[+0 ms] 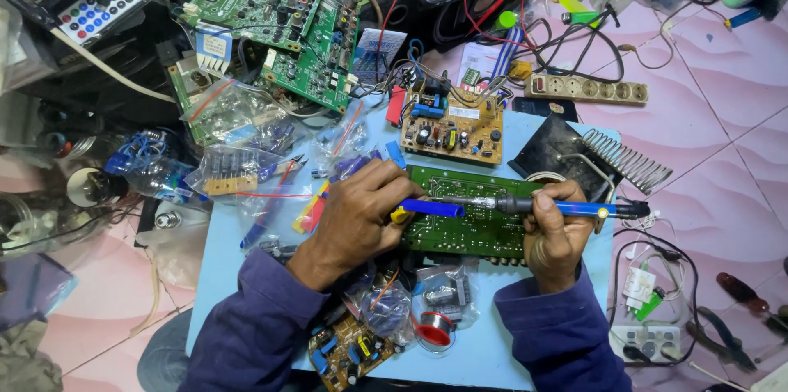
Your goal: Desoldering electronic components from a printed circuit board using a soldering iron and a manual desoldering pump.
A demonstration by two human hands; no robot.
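- A pale blue table (492,351) sits low on a pink tiled floor (722,105), crowded with electronics parts.
- A green circuit board (472,224) lies near the middle of the table, toward its right edge, copper side up.
- The right hand (554,236) has its grip clenched around a blue-handled soldering iron (574,209), whose metal tip points left across the board.
- The left hand (361,215) has its grip closed on a blue desoldering pump (427,208) with a yellow end, resting over the board's left edge.
- A tan power supply board (451,129) lies just behind the green one, at the far edge.
- A coiled-wire iron stand (624,158) sits at the far right corner.
- A solder reel (435,330) lies near the front edge, between the sleeves.
- Bagged components (238,170) clutter the left edge.
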